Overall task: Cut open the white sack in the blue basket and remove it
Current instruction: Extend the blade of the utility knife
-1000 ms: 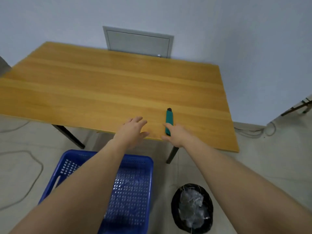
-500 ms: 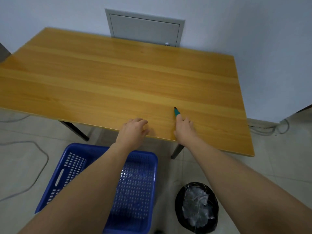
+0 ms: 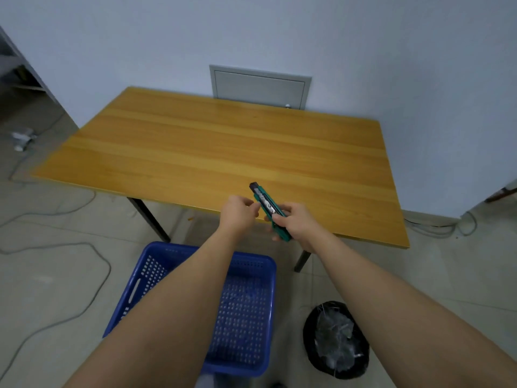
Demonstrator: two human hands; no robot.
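right hand grips green utility knife, long axis toward upper left | left hand loosely curled beside it, holding nothing | blue basket below hands, lower centre; sack not visible

Right hand gripping, left hand seemingly curled

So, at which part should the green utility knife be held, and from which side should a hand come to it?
Best by the rear half of the green utility knife, where the right hand already grips it from the near side. The long flat body suits a wrapped grip, and the dark front tip, likely the blade end, points away toward the wooden table. The left hand should probably avoid that tip.
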